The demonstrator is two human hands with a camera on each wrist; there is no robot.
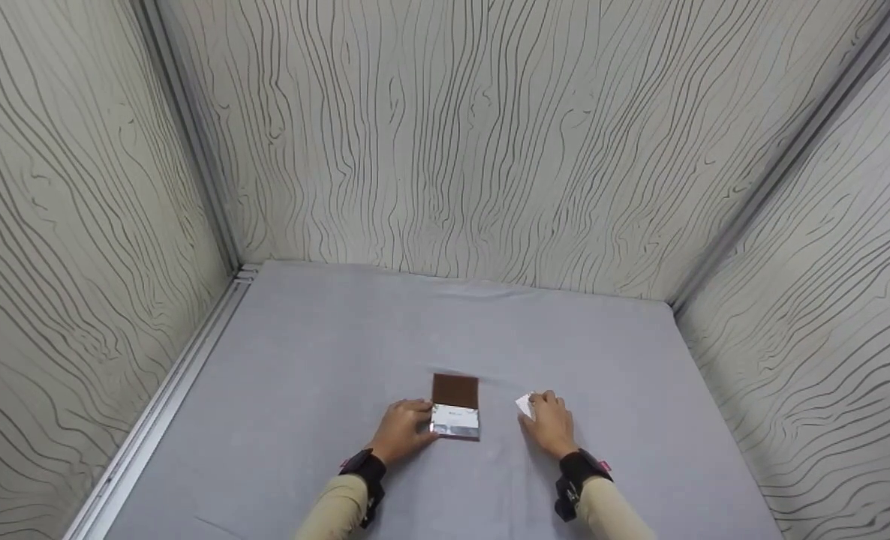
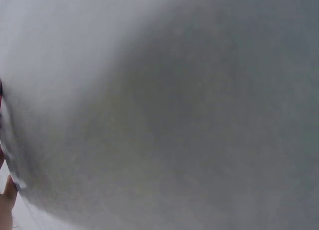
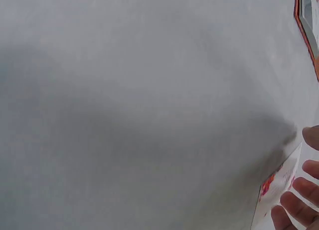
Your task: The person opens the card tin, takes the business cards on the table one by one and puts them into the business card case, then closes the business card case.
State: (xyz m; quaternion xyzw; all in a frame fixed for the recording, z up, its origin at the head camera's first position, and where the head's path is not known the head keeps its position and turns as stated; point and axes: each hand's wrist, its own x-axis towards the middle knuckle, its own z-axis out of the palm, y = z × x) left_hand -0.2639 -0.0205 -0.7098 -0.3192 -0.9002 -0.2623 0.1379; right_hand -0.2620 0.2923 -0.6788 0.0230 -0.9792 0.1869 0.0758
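Note:
A brown card holder (image 1: pixel 456 389) lies unfolded on the cloth, with a white printed card (image 1: pixel 455 415) across its lower half under a shiny, glass-like strip. My left hand (image 1: pixel 401 430) is at the holder's left side and holds that edge, thumb near the lower corner and fingers higher up. To the right of the holder, my right hand (image 1: pixel 550 424) grips a small white card (image 1: pixel 524 404) between thumb and fingers. In the right wrist view this card (image 3: pixel 275 190) shows red print, and the fingers cover part of it.
Grey cloth (image 1: pixel 325 345) covers the table. Pale wood-grain panels (image 1: pixel 445 135) close in the back and both sides. A metal rail (image 1: pixel 163 412) runs along the left edge.

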